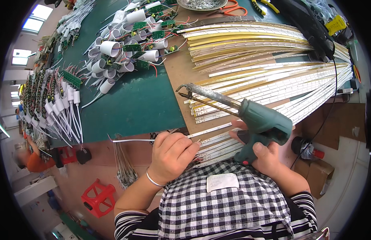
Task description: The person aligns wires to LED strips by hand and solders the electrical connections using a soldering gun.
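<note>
My right hand (268, 157) is wrapped round the handle of a green soldering gun (265, 120). The gun's long metal barrel and bent tip reach up and to the left, over the strips. My left hand (171, 154) is closed, with a white cable (133, 140) running into it from the left. Thin wires show by its fingertips, beside the near ends of several narrow LED strips (217, 148). The gun's tip is apart from my left hand. More white and yellow LED strips (249, 82) lie fanned out under the gun.
White cylindrical housings (110, 48) with green circuit boards are heaped at the back left of the green table (141, 104). Orange scissors (235, 9) and a metal dish (201, 4) lie at the back. A red stool (98, 197) stands on the floor; a person in orange (38, 161) is far left.
</note>
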### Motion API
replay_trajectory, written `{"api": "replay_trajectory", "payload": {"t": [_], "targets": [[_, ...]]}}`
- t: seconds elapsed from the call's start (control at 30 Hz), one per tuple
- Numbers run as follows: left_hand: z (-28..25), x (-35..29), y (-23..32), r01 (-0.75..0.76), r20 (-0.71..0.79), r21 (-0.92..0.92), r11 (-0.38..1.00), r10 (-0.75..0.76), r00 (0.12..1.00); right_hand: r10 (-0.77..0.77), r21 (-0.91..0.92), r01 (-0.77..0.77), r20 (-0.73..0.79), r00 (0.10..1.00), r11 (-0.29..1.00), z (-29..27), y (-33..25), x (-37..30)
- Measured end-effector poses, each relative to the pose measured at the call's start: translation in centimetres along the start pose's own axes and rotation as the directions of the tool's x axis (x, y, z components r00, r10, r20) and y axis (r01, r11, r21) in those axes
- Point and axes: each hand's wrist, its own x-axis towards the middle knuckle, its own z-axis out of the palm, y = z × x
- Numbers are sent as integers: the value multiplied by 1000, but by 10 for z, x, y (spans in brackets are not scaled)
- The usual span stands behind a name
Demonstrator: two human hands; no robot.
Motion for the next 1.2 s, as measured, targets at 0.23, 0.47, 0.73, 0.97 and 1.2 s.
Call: {"api": "replay_trajectory", "payload": {"t": [0.23, 0.47, 0.73, 0.97, 1.2], "targets": [[1, -1, 0, 9, 12, 39, 999, -10, 1000, 50, 40, -52, 54, 997, 998, 7, -6, -7], [1, -3, 1, 17, -1, 39, 999, -17, 1000, 98, -33, -97, 41, 994, 995, 4, -13, 8], [0, -2, -2, 65, -88, 13, 998, -64, 994, -22, 69, 22, 3, 1000, 997, 14, -17, 21], [0, 4, -4, 85, -134, 38, 996, -79, 988, -21, 114, 15, 46, 999, 993, 13, -13, 22], [3, 1, -3, 95, -67, 49, 994, -92, 994, -4, 73, -1, 74, 997, 997, 13, -6, 25]]}}
